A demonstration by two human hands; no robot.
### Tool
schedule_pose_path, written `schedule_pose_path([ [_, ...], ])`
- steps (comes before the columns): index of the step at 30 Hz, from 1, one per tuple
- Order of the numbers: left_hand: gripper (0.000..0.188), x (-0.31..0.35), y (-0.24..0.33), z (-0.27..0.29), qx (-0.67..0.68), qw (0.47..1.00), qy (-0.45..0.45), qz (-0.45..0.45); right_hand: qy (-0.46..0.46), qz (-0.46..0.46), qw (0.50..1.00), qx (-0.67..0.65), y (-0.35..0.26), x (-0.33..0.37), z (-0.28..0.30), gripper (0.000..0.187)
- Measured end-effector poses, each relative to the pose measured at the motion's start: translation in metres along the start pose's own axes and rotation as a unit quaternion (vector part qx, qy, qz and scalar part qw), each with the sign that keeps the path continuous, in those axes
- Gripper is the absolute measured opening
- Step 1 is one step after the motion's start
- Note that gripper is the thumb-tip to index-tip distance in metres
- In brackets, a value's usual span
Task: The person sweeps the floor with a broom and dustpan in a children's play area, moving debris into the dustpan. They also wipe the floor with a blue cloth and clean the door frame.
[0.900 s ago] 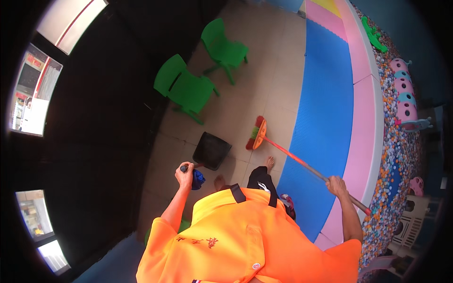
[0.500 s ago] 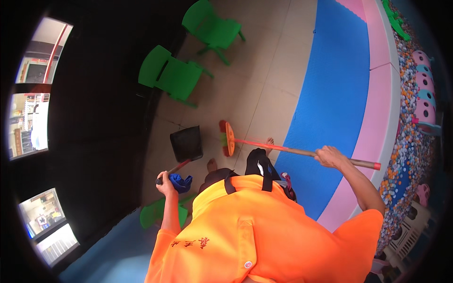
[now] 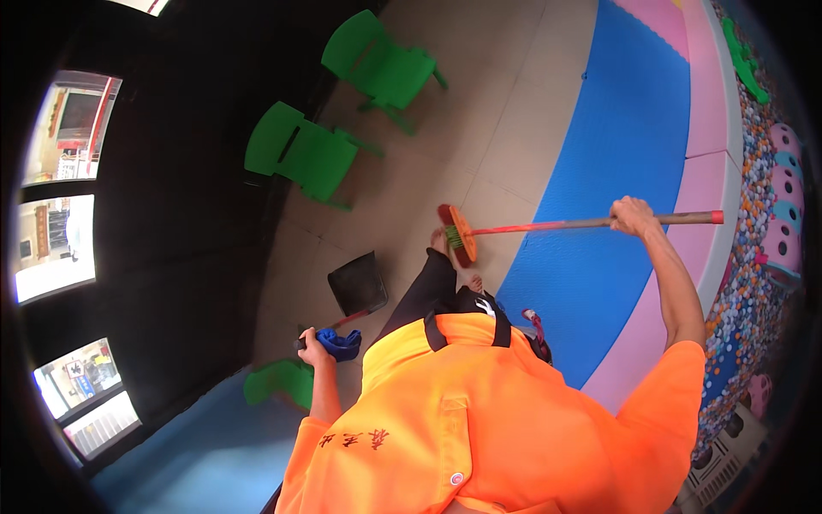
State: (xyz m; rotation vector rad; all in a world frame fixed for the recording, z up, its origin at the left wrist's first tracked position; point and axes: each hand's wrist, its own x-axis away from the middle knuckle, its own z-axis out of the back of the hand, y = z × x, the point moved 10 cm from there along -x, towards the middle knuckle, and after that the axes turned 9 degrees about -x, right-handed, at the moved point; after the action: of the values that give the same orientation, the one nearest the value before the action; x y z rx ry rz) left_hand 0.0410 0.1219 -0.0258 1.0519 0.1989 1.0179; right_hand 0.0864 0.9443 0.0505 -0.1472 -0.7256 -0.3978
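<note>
gripping the broom with my right hand, i hold the dustpan by its handle, left hand clamped.

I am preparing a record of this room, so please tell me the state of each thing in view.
Dustpan: held; contents unclear
Broom: held aslant
Left hand: closed, gripping dustpan
Right hand: closed, gripping broom
Blue cloth: crumpled
Two green chairs: upright, unoccupied
Blue mat: laid flat
Ball pit: filled with balls
</note>
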Motion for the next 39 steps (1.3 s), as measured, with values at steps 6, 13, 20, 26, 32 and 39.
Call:
schedule_pose_path([
  [6,0.005,0.021,-0.003,-0.091,-0.002,0.995,0.030,0.094,0.148,0.001,0.985,0.092,0.035,-0.037,0.146,0.014],
  [13,0.015,0.056,-0.005,-0.139,-0.038,0.983,0.058,0.171,0.080,0.056,0.994,0.041,0.022,-0.053,0.194,0.015],
  [20,0.012,0.126,0.004,-0.155,-0.037,0.986,0.050,0.155,-0.124,0.121,0.978,-0.120,-0.050,-0.110,0.188,0.022],
  [26,0.008,0.224,-0.014,-0.133,0.002,0.977,0.153,0.146,-0.248,0.258,0.926,-0.124,-0.201,-0.218,0.117,0.026],
  [32,0.007,0.348,-0.011,-0.096,0.066,0.950,0.254,0.166,-0.144,0.394,0.905,0.068,-0.263,-0.233,0.065,0.027],
  [39,0.011,0.416,-0.051,-0.078,0.042,0.925,0.308,0.217,-0.139,0.301,0.933,0.137,-0.064,-0.263,0.099,0.027],
])
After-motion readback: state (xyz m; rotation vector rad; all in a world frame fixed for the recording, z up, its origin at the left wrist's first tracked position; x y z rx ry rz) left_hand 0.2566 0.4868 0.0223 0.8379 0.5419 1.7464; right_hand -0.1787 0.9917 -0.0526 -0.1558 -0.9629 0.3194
